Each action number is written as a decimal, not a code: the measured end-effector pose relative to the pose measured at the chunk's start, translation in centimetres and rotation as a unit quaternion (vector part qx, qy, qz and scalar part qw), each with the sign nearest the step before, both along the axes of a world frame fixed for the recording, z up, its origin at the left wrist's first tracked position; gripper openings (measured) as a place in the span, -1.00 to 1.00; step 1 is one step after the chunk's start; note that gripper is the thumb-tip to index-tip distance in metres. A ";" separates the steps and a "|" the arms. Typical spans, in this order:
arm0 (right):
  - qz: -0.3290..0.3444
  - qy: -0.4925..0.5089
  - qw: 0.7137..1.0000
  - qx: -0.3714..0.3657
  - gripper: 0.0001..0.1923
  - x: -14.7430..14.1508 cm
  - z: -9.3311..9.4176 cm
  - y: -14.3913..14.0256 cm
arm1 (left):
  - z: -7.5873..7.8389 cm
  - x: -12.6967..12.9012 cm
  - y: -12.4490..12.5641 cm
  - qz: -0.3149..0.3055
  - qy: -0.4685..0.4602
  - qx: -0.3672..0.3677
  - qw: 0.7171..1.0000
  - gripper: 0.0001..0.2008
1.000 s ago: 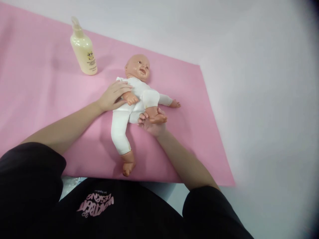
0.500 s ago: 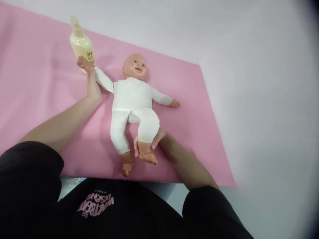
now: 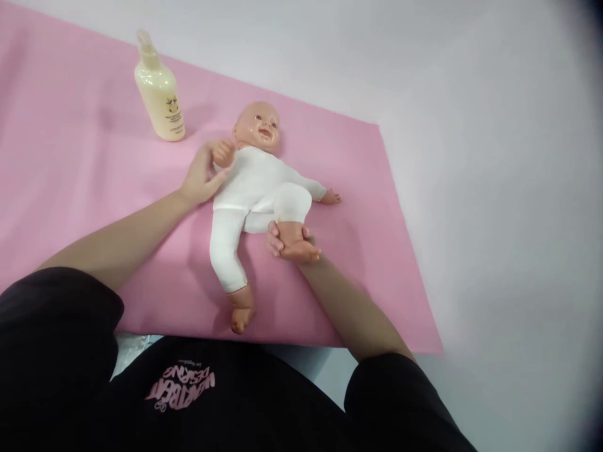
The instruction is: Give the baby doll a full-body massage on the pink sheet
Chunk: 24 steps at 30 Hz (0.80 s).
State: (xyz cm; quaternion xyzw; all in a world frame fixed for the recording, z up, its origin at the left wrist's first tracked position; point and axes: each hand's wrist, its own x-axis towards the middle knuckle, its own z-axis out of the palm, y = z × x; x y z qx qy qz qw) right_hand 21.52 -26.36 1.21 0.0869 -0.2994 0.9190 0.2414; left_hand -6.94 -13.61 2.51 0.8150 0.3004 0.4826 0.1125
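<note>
Pink mat [image 3: 94, 188] holds the doll [image 3: 254, 182] on its back, head away from you. Your left hand [image 3: 200, 179] grips its little fist; your right hand [image 3: 287, 242] grips its bent foot, nearer you.

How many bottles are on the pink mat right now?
1. The bottle stands upright at the mat's far left, beyond the doll's head, apart from both hands. None else shows.

Glossy plastic doll [image 3: 257, 182] (matt cloth suit)
</note>
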 end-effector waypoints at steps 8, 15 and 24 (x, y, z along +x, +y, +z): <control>-0.162 -0.195 0.959 -0.125 -0.64 0.2 2.1 0.4 | 2.3 1.8 -2.5 -0.085 0.135 0.036 0.987 -0.55; -0.100 -0.149 0.983 0.030 -0.41 -0.3 1.1 -0.1 | 1.5 1.3 -2.0 -0.036 0.058 -0.004 0.998 -0.39; 0.317 -0.103 0.898 0.287 -0.42 -1.1 2.6 0.5 | -2.5 -2.2 4.6 0.075 -0.339 -0.156 0.925 -0.38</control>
